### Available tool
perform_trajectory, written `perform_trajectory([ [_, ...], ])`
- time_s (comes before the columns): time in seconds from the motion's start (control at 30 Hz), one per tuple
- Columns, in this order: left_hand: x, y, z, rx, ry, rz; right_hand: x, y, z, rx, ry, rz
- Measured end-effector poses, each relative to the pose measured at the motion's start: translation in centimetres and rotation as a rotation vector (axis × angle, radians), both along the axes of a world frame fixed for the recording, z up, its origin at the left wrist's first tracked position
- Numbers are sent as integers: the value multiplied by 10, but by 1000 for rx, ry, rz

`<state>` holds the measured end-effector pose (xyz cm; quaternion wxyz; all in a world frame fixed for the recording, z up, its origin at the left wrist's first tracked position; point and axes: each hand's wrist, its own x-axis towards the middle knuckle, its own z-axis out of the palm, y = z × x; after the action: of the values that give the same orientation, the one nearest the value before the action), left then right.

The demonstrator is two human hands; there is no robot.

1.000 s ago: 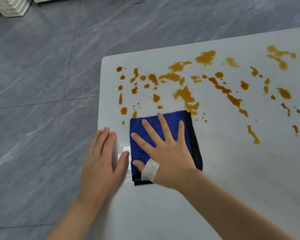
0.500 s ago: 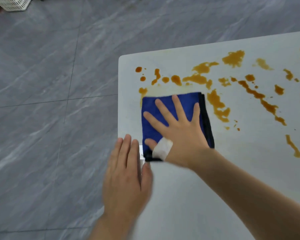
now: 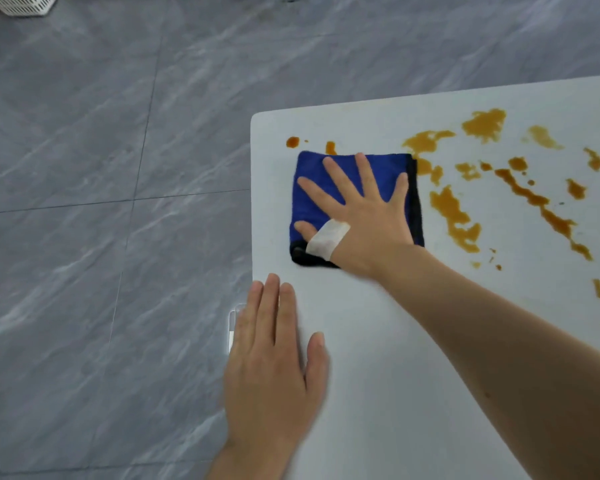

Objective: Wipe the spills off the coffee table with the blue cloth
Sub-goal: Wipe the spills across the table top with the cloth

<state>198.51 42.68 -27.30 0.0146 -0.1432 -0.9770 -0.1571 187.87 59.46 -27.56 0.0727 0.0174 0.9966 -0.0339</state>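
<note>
A folded blue cloth (image 3: 312,202) with a dark edge lies flat near the far left corner of the white coffee table (image 3: 378,341). My right hand (image 3: 364,216), fingers spread and a white bandage on the thumb, presses flat on the cloth. My left hand (image 3: 274,362) rests palm down at the table's left edge, below the cloth, holding nothing. Brown spills (image 3: 454,216) spread to the right of the cloth, and two small drops (image 3: 292,142) sit just beyond its far edge.
Grey marble-look floor tiles (image 3: 101,237) surround the table on the left and far side. A white slatted basket (image 3: 21,3) stands on the floor at the top left corner. More brown streaks (image 3: 541,202) run toward the table's right side.
My right hand has pushed the cloth away from me toward the far left corner, and the drops it passed over are gone. My left hand stayed near the left edge.
</note>
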Motion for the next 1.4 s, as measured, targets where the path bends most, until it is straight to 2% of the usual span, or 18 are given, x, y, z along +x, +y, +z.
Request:
perform_trajectory([
  [0.1,0,0,-1,38,10,-21,27,1,0,-12,-6,-70],
  [0.27,-2,1,-3,24,-2,-27,58,-16,-2,56,-37,45],
  [0.43,-2,4,-8,72,37,-13,3,-12,-6,3,20,118],
  [0.57,-2,4,-12,103,85,1,-49,6,-8,-15,15,-3],
  [0.7,-5,5,-11,123,140,-9,-45,31,-5,-3,7,-144],
  [0.8,-6,6,-13,118,165,-16,-16,9,-8,13,52,-54],
  [0.9,-8,6,-15,97,155,-6,-30,-13,-9,2,39,99],
  [1.1,-13,5,-13,82,205,-45,-105,3,-6,-27,9,59],
  [1.23,-12,6,-14,89,213,-51,-84,27,-5,-22,15,-112],
  [1.4,-15,9,-17,107,229,-52,-36,-5,-9,18,46,-3],
])
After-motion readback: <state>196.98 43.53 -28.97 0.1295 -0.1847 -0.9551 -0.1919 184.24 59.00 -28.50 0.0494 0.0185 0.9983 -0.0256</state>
